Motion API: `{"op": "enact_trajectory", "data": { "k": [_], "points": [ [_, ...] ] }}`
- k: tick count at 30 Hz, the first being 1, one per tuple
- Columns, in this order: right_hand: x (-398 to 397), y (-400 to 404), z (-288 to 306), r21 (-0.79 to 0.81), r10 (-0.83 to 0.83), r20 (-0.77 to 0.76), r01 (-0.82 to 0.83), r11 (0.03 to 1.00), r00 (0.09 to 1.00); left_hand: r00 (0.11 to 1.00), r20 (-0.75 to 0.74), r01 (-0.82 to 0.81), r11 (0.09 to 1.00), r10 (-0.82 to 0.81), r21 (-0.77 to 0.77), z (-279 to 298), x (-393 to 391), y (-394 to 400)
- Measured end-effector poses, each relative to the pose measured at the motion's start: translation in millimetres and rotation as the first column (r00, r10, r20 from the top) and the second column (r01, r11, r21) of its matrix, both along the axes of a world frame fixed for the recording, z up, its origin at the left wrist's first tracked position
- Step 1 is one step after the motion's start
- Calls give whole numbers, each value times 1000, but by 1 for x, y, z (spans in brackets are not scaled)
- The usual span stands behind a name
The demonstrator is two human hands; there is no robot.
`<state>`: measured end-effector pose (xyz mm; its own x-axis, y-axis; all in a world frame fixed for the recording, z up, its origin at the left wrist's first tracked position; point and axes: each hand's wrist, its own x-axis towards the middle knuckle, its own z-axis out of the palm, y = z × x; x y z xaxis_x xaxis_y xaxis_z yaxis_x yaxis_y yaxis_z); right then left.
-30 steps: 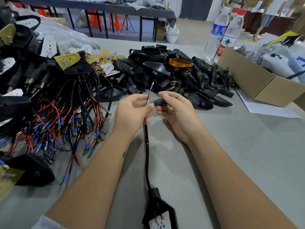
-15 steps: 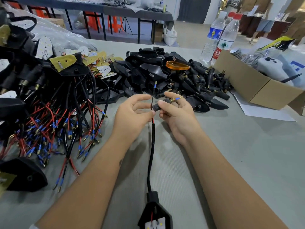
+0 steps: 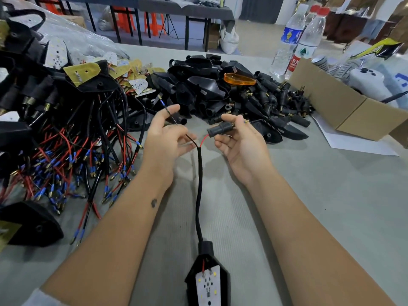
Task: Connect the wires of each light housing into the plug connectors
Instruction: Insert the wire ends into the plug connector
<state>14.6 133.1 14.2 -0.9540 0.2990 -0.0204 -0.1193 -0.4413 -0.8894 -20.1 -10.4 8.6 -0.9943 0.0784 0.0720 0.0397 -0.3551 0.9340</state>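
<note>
Hands have drawn apart since 0.5 s ago. Right hand (image 3: 240, 140) grips plug connector (image 3: 218, 129), red wire (image 3: 204, 139) now seated in it. Left hand (image 3: 164, 138) pinches black wire (image 3: 174, 120), still unconnected. Light housing (image 3: 208, 277) lies on tabletop (image 3: 331, 195).

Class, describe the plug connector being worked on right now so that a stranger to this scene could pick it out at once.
Start at the big heap of black parts mid-table, then drop toward the camera to the right hand. The plug connector is the short black ribbed barrel pinched there. Unlike those in the heap, it is lifted and has a red wire entering it.
</note>
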Motion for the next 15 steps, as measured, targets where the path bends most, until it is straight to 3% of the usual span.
{"op": "enact_trajectory", "data": {
  "k": [6, 12, 15],
  "points": [
    [-3, 1, -1, -61, -19, 25, 21, 998, 1000, 994, -104, 48, 998, -44, 34, 2, 0, -4],
    [-4, 1, -3, -10, -18, 24, 18, 1000, 1000, 946, -321, -119, 976, 56, -180, -2, 3, 2],
    [-4, 2, -3, -32, -25, 19, 25, 999, 1000, 940, -336, -151, 956, 61, -250, -2, 5, 3]
  ]
}}
